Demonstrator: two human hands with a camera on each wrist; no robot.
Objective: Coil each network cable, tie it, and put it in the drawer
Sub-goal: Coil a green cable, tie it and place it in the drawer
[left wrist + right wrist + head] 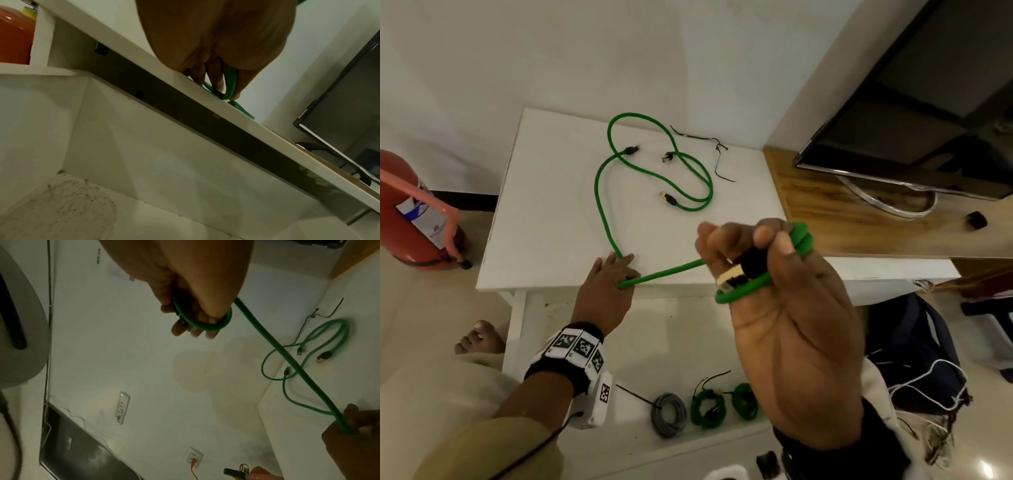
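A green network cable (671,270) runs taut between my two hands. My right hand (739,246) is raised in front of me and grips a small coil of it (743,291), with the gold-tipped plug (732,275) against the fingers. My left hand (619,274) pinches the cable at the front edge of the white table (544,205). The left wrist view shows the cable (231,84) between thumb and fingers. The rest of it (602,205) trails back across the table. More green cable (698,202) with loose plugs lies there, beside black ties (717,147).
On a white surface below the table front lie a grey coil (668,413) and two green coils (708,407). A red fire extinguisher (410,212) stands left. A TV (928,120) sits on a wooden stand (859,222) at right, with a dark bag (914,349) below.
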